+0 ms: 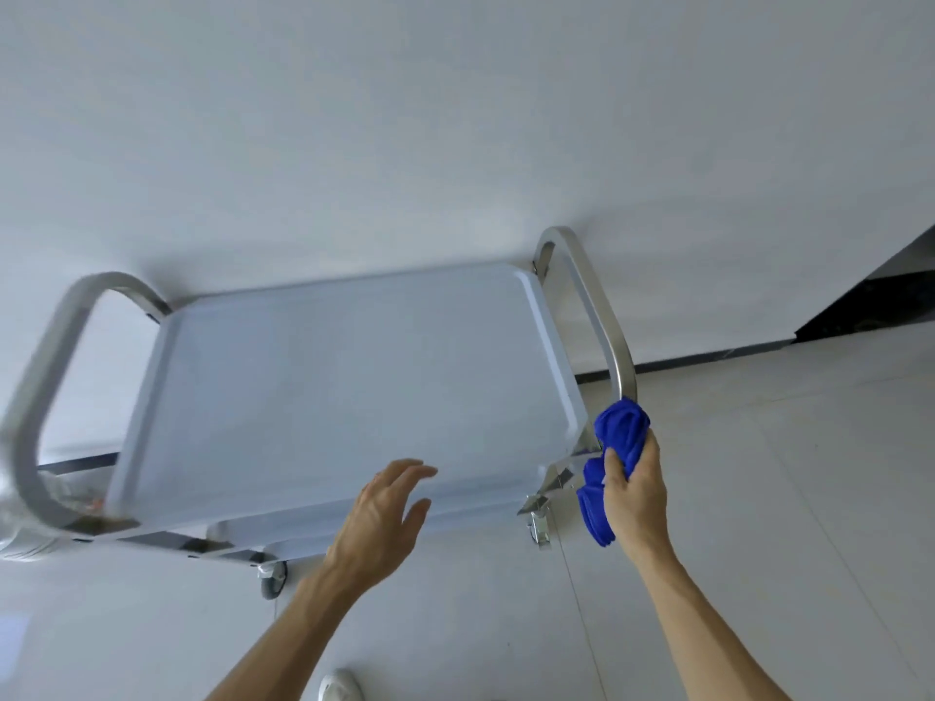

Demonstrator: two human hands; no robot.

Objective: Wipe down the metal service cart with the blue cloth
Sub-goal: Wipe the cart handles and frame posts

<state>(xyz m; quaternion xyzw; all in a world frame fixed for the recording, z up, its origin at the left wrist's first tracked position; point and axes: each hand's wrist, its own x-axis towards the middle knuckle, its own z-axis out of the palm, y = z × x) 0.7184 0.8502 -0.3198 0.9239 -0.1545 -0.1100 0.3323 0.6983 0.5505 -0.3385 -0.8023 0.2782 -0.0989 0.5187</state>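
Two looped steel handles frame the metal cart (602, 316) and its smooth pale tray. The right hand (635, 490) holds the bunched, fluffy blue cloth (620, 432) in a tight grip against the right handle. The left hand (379, 513) hovers with loose, spread fingers.

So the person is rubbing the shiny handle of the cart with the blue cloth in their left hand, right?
Not quite. The blue cloth is in the right hand, not the left. The head view shows it bunched against the shiny handle of the cart, while the left hand is open over the tray's near edge and holds nothing.

metal cart (349, 376) on tiled floor (759, 473)
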